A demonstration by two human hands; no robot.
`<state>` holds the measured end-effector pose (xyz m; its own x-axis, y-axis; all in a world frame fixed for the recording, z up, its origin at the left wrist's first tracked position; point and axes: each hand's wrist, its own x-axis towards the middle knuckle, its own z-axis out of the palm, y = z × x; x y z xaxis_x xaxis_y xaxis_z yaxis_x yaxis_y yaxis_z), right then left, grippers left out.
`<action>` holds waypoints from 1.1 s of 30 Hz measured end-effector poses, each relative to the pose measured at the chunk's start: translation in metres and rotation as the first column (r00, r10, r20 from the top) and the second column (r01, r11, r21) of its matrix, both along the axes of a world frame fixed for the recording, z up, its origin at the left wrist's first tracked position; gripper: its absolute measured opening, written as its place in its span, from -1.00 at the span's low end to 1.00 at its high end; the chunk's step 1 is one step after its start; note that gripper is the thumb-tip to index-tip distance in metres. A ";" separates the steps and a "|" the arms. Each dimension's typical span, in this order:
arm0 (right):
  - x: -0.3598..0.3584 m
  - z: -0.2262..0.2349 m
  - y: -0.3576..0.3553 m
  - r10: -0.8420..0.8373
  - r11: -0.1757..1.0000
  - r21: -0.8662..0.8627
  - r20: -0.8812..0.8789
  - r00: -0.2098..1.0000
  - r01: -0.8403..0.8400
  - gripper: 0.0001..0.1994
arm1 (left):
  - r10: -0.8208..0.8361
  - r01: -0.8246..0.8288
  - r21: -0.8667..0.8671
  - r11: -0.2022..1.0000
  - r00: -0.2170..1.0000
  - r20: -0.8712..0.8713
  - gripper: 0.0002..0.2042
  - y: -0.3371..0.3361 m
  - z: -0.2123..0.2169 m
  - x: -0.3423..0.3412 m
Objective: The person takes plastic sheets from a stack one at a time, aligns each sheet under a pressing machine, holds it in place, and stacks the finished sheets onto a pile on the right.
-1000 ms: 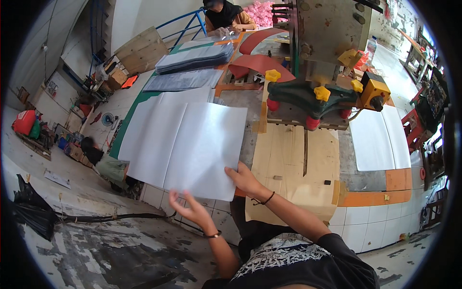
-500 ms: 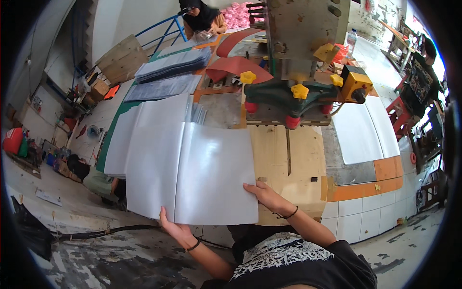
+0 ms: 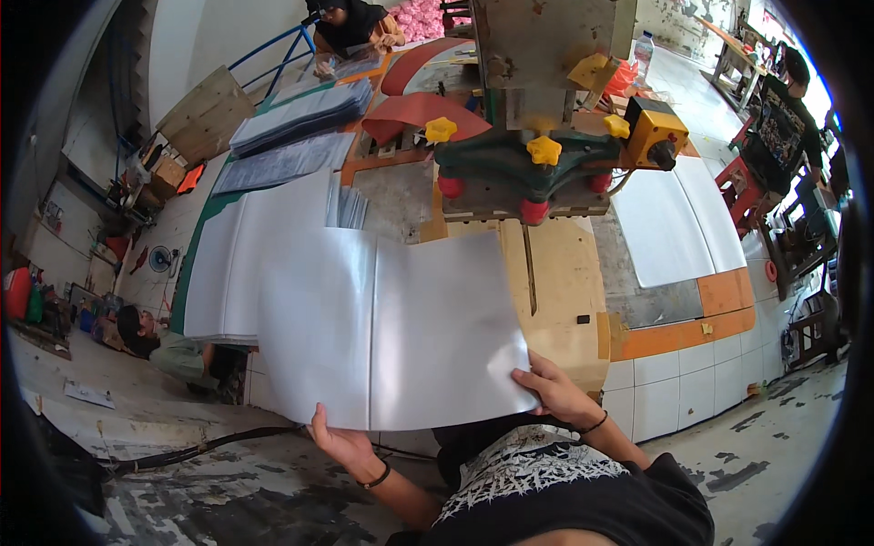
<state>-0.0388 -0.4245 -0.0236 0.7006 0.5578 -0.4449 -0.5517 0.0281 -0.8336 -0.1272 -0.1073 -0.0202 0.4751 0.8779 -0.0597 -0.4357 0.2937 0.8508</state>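
Note:
A glossy whitish plastic sheet [image 3: 442, 318] with a crease down its middle is held up in front of me, bowed a little. Its near edge at the lower left rests in my left hand [image 3: 344, 446], the thumb showing at the front. My right hand [image 3: 555, 389] pinches its right edge near the lower corner. Behind it, on the left of the table, lies a stack of similar creased sheets [image 3: 211, 273], partly covered by the held one. Part of the tan board [image 3: 569, 291] beneath the press is hidden by the sheet too.
A press head [image 3: 537, 164] with yellow knobs and red feet stands above the board. Another creased sheet [image 3: 678, 223] lies at its right. Stacked clear sheets [image 3: 300, 118] and red curved pieces [image 3: 423, 114] lie farther back. A co-worker [image 3: 350, 27] sits at the far end.
The held sheet has shifted right, over more of the tan board, and bends more. Both hands have moved right with it. The whole view has turned slightly.

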 end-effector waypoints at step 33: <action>0.108 -0.038 -0.170 -0.132 0.424 -0.376 0.874 0.467 0.824 -0.69 | 0.208 0.493 0.834 0.250 0.813 -0.543 -0.68 -0.027 -0.050 0.162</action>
<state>0.0690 -0.5941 -0.0620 0.9297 -0.2547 0.2660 0.0327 -0.6622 -0.7486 0.0349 -0.1347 -0.0705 0.8004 0.3748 0.4678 0.0534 -0.8219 0.5672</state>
